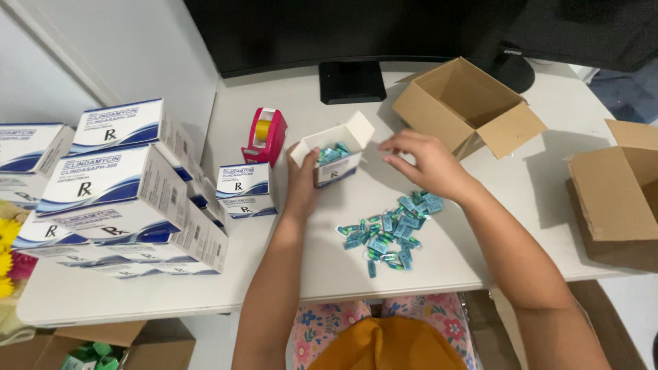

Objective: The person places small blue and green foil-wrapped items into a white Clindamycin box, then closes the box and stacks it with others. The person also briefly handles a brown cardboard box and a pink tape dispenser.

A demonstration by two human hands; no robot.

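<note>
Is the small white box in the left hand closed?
No, the small white box held by the left hand has its top flap open, and blue capsule packs show inside it.

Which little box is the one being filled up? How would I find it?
Start at the black monitor stand at the back of the white table, then come straight forward. The small box is gripped by the left hand, with the right hand beside it. Unlike the shut white-and-blue boxes stacked at the left, its lid stands open, with teal packets showing inside.

Pink tape dispenser (264, 137), open cardboard box (469, 104).
</note>
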